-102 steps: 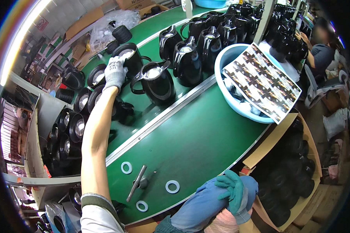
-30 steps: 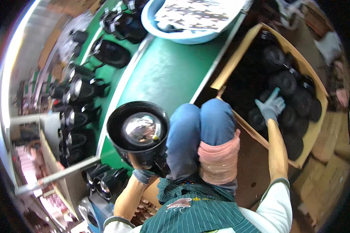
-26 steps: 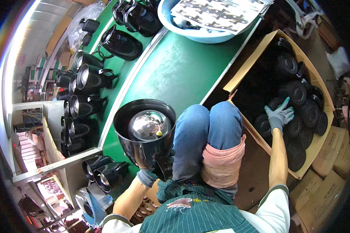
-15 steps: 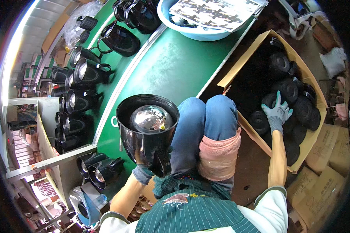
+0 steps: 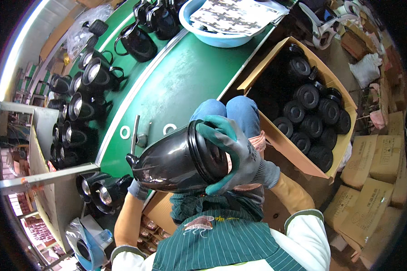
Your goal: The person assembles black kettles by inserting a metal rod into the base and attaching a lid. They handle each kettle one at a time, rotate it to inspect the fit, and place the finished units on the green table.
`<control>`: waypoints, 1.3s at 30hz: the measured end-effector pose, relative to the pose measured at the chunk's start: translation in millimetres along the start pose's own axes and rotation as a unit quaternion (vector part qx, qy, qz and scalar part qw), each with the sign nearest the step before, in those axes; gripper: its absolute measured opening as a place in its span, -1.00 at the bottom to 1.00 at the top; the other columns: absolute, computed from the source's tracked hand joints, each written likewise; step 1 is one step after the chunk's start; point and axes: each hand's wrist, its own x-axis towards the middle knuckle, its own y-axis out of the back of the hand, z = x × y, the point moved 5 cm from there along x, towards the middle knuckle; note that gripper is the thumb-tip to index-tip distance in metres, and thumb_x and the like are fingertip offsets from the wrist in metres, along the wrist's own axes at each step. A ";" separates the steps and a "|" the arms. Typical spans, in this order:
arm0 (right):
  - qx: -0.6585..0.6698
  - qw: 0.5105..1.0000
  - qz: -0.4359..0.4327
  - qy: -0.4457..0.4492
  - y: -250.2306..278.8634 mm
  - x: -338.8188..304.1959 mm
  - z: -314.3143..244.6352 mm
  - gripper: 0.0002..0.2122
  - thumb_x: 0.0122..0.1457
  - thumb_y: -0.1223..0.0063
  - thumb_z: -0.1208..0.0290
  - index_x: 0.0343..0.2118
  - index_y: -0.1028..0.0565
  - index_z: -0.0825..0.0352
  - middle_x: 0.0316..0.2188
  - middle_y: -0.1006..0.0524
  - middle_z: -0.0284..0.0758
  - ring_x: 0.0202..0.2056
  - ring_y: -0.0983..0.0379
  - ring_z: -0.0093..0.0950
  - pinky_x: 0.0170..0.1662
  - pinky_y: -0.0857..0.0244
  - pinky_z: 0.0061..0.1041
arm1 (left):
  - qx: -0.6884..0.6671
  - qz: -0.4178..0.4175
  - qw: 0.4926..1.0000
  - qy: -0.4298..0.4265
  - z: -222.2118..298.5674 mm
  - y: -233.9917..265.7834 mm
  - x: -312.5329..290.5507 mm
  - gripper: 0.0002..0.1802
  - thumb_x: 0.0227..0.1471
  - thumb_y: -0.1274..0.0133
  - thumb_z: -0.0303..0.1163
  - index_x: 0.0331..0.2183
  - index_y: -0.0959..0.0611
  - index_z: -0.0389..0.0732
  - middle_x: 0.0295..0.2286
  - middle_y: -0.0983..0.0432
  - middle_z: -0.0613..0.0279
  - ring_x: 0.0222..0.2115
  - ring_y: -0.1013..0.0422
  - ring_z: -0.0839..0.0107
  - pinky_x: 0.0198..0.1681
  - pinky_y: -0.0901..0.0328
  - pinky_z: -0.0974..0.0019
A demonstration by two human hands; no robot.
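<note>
A glossy black vacuum jug (image 5: 169,160) lies tilted across my lap, its spout toward the left and its wide end toward the right. My left hand (image 5: 138,189) supports it from below; only the grey glove cuff shows, and the jug hides the fingers. At the wide end, my right hand (image 5: 230,151), in a grey-green glove, spreads its fingers and thumb around a black round screw cap (image 5: 215,158). The cap sits against the jug's rim. Whether its threads are engaged, I cannot tell.
On my right stands an open cardboard box (image 5: 298,165) of black caps (image 5: 308,95). The green table (image 5: 190,72) ahead carries white rings (image 5: 125,132), a metal tool (image 5: 135,133) and a blue basin (image 5: 221,41). More black jugs (image 5: 95,74) line the left; cartons (image 5: 366,207) stack at right.
My right hand has left the box and come to the jug with a cap. The jug has tipped from upright to lying sideways, covering its silver inside.
</note>
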 end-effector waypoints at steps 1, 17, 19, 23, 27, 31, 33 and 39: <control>-0.039 0.999 -0.018 -0.023 -2.1 -1.5 -7.9 0.24 -0.48 -0.63 -0.19 0.35 -0.24 0.26 0.22 -0.26 -0.03 0.21 -0.26 -0.04 0.26 -0.21 -0.06 | -0.003 -0.003 1.000 0.000 -3.7 2.8 -3.9 -0.44 0.31 0.05 -0.15 0.19 -0.45 -0.29 0.08 -0.48 -0.08 0.03 -0.48 0.10 0.08 -0.44 0.04; 0.316 0.888 0.010 -0.334 -25.1 -36.9 46.4 -0.28 0.34 -0.14 0.18 0.43 -0.08 0.35 0.26 -0.34 -0.19 0.21 -0.32 -0.37 0.29 -0.16 -0.41 | 0.593 0.245 0.655 -0.399 130.4 -62.3 -54.0 -0.65 0.00 -0.30 -0.34 -0.18 -0.75 -0.36 -0.22 -0.71 -0.01 -0.20 -0.65 0.19 -0.08 -0.51 0.21; 0.241 0.941 -0.043 -0.234 -38.1 -67.8 87.1 -0.29 0.35 -0.07 0.31 0.45 0.00 0.35 0.35 -0.23 -0.17 0.29 -0.22 -0.32 0.37 -0.03 -0.40 | 0.687 0.211 0.572 -0.396 133.5 -62.2 -59.8 -0.67 -0.01 -0.30 -0.31 -0.20 -0.77 -0.29 -0.21 -0.71 0.02 -0.18 -0.66 0.16 -0.11 -0.52 0.24; 0.213 0.934 -0.115 -0.263 -32.0 -84.4 119.5 -0.32 0.36 0.08 0.51 0.47 0.11 0.38 0.46 -0.04 -0.12 0.42 -0.04 -0.32 0.48 0.19 -0.39 | 0.710 0.119 0.561 -0.408 159.0 -99.1 -51.2 -0.70 -0.02 -0.32 -0.36 -0.19 -0.76 -0.22 -0.20 -0.70 0.02 -0.17 -0.64 0.13 -0.10 -0.52 0.21; 0.190 0.907 -0.112 -0.360 -19.8 -51.3 57.6 -0.32 0.40 0.09 0.37 0.46 0.13 0.40 0.44 -0.05 -0.01 0.41 -0.08 -0.25 0.46 0.10 -0.34 | 0.561 0.243 0.661 -0.435 142.7 -45.4 -40.1 -0.73 -0.04 -0.26 -0.39 -0.29 -0.73 -0.38 -0.26 -0.71 -0.06 -0.23 -0.67 0.13 -0.10 -0.51 0.19; -0.023 0.998 0.055 -0.007 -5.4 -23.3 5.9 0.06 0.13 -0.07 -0.36 0.46 0.04 0.37 0.45 0.09 0.13 0.44 0.13 0.14 0.43 0.13 -0.04 | 0.302 0.290 0.851 -0.316 68.9 14.0 -28.7 -0.68 0.05 -0.22 -0.39 -0.21 -0.71 -0.44 -0.30 -0.68 0.08 -0.28 -0.61 0.34 -0.14 -0.48 0.29; 0.016 0.997 0.071 0.017 -12.7 -14.1 -1.2 0.06 0.12 -0.07 -0.35 0.46 0.05 0.38 0.44 0.05 0.11 0.43 0.10 0.12 0.43 0.15 -0.02 | 0.081 0.249 0.942 -0.209 39.3 23.0 -12.2 -0.67 0.10 -0.21 -0.37 -0.18 -0.71 -0.45 -0.26 -0.66 0.17 -0.26 -0.57 0.42 -0.14 -0.47 0.34; 0.233 0.935 0.084 -0.254 -22.6 -21.4 -2.0 -0.26 0.44 0.21 -0.06 0.46 0.04 0.39 0.36 -0.19 -0.08 0.29 -0.15 -0.37 0.30 -0.08 -0.41 | 0.454 0.278 0.741 -0.409 131.0 -42.1 -34.9 -0.60 -0.03 -0.30 -0.25 -0.25 -0.75 -0.41 -0.30 -0.71 -0.06 -0.27 -0.66 0.20 -0.12 -0.49 0.27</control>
